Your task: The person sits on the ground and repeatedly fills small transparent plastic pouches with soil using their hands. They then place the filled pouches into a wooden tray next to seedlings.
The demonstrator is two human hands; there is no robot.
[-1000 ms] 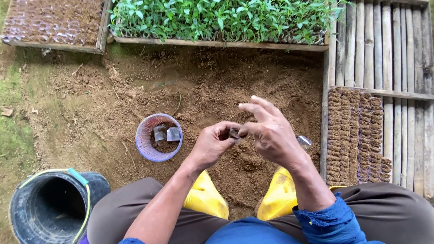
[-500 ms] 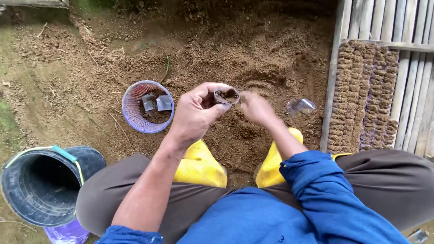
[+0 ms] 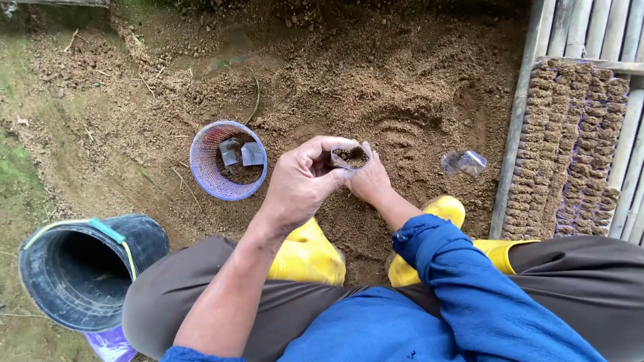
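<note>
My left hand (image 3: 305,181) holds a small clear plastic seedling bag (image 3: 350,158) by its mouth; the bag has dark soil inside. My right hand (image 3: 370,179) sits just under and beside the bag, fingers curled against it and low over the loose brown soil (image 3: 376,94). Both hands hover above my yellow boots (image 3: 310,258).
A purple mesh basket (image 3: 203,167) with two small clear bags lies left of my hands. A black bucket (image 3: 80,268) stands at lower left. A crumpled clear bag (image 3: 464,162) lies on the soil at right. Rows of filled soil bags (image 3: 570,147) sit on bamboo slats (image 3: 604,33).
My right hand dropped from the raised pinch to under the bag, which now shows soil inside. The view tilted down, so the seedling trays at the top left the frame.
</note>
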